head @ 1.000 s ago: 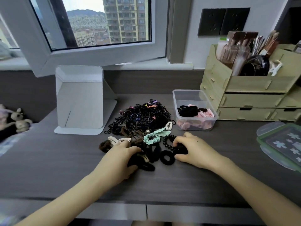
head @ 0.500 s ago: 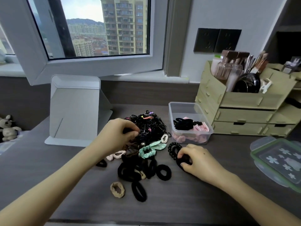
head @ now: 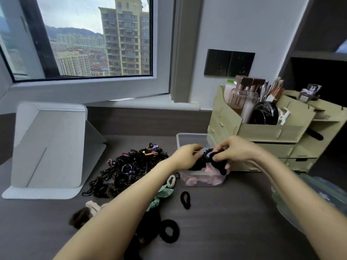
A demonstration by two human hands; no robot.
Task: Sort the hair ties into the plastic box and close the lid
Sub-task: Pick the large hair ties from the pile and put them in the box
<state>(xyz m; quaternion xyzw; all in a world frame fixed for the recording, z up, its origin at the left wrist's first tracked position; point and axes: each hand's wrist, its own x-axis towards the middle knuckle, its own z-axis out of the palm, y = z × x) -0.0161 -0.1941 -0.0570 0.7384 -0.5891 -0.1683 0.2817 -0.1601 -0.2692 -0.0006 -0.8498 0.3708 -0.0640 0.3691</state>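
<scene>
White stand (head: 47,147): far left of the fingers, propped upright on the bench (head: 234,222)
Tangled pile (head: 129,169): thin dark hair ties heaped on the bench, left of the left fingers and lower
Loose ties: a mint scrunchie (head: 163,193), a thin black loop (head: 185,199) and a thick black ring (head: 169,230) lie on the bench below the fingers, nearer the person
Left hand (head: 185,156): over the box, its fingers (head: 195,148) curled and pinching the left end of the black bunch
Black bunch (head: 204,162): hair ties grasped between both hands, just above the box opening
Plastic box (head: 195,136): straight beneath the fingers, lid off, pink ties (head: 204,180) inside
Right hand (head: 236,151): fingers (head: 217,157) curled, gripping the right side of the bunch
Wooden organiser (head: 262,132): right of the fingers and behind them, just beside the box, holding brushes and bottles
Lid (head: 334,192): far right of the fingers, flat on the bench, blurred
</scene>
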